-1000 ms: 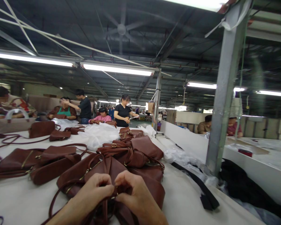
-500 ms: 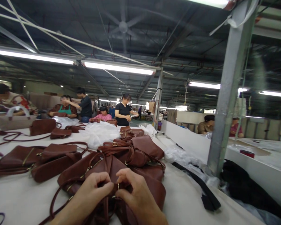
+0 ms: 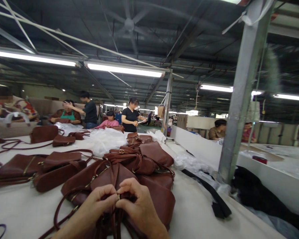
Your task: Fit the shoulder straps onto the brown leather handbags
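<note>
Two pinching grips at one gold-coloured fitting (image 3: 119,196)

The left hand (image 3: 102,199) is clamped on a brown strap (image 3: 129,197) right at the fitting, thumb and forefinger drawn together and hiding most of what they grip. The right hand (image 3: 137,200) has its thumb below and forefinger above, nearly meeting, with the gold-coloured piece caught between their tips; its palm is curled, leaving a small gap where the strap shows. The two hands almost touch, fingertip to fingertip (the left knuckles cover part of the near side).

Fitting and strap are at the front of a heap of brown handbags (image 3: 156,196), over the near middle of the worktop (image 3: 194,209). A looped strap (image 3: 56,207) curves out just left of the left forearm. Two more brown bags, a zipped one (image 3: 20,166) and a boxy one (image 3: 61,169), lie farther left.

Right of the heap, a bare white strip runs as far as a black strap (image 3: 220,202) and crumpled clear plastic (image 3: 191,164). Beyond these stand a low white partition (image 3: 191,139) and a grey post (image 3: 240,99). Bare surface also opens at the near left, in front of the bags.
</note>
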{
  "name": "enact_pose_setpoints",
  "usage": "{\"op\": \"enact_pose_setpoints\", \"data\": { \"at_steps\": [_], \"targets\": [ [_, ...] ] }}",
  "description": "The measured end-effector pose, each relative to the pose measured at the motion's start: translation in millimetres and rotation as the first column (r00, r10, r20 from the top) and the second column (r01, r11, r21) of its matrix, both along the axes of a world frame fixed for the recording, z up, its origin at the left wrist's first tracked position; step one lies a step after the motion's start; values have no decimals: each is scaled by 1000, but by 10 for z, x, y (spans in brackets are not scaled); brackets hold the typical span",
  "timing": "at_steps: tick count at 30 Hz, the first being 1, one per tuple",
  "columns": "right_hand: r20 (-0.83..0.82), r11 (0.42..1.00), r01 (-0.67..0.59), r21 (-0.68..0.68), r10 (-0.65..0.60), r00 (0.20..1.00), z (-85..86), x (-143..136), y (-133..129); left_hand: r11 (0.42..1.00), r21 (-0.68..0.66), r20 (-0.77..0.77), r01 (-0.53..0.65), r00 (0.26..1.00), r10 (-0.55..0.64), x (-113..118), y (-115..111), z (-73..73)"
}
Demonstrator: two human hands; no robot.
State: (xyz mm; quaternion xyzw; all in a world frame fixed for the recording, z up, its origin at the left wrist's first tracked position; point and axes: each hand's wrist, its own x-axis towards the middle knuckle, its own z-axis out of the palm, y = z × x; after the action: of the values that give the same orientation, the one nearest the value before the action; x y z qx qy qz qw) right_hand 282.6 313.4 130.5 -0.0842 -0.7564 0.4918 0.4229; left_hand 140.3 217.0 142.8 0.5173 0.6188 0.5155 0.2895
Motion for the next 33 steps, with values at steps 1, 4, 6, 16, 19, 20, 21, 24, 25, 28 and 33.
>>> {"op": "enact_pose_setpoints", "data": {
  "at_steps": [1, 4, 6, 16, 19, 20, 21, 24, 25, 28, 33],
  "targets": [
    [-11, 998, -21, -58, 20, 1000, -6, -3, 15, 1000, -13, 36, 6, 999, -6, -4, -6, 3],
    [-46, 958, -181, -222, 175, 983, 24, 40, 84, 998, -18, 118, 56, 992, -53, 10, -20, 41],
    [-77, 914, -280, -295, 270, 960, 65, 95, 136, 996, -11, 147, 88, 985, -85, 36, -17, 84],
    [14, 987, -106, -118, 108, 994, 45, 107, 151, 995, -99, -7, -6, 1000, 6, 25, 121, 124],
    [-44, 991, -35, -131, 30, 999, 81, 113, 168, 998, -27, 29, 54, 998, -53, 45, 149, 94],
    [-64, 992, -15, -127, 7, 998, 100, 126, 177, 997, 20, 34, 81, 996, -81, 69, 154, 104],
    [-77, 993, 1, -118, -10, 997, 120, 141, 186, 993, 69, 28, 97, 995, -100, 99, 157, 124],
    [-82, 995, 52, -87, -59, 995, 166, 187, 204, 986, 148, -45, 74, 997, -68, 206, 168, 225],
    [-76, 995, 71, -70, -77, 994, 174, 198, 206, 987, 152, -70, 55, 997, -45, 237, 174, 259],
    [-59, 992, 122, 22, -120, 991, 177, 207, 207, 988, 155, -102, 17, 995, -2, 299, 216, 313],
    [-141, 947, 252, 200, -226, 964, 120, 167, 227, 987, 157, 73, 23, 997, -34, 338, 311, 298]
  ]
}}
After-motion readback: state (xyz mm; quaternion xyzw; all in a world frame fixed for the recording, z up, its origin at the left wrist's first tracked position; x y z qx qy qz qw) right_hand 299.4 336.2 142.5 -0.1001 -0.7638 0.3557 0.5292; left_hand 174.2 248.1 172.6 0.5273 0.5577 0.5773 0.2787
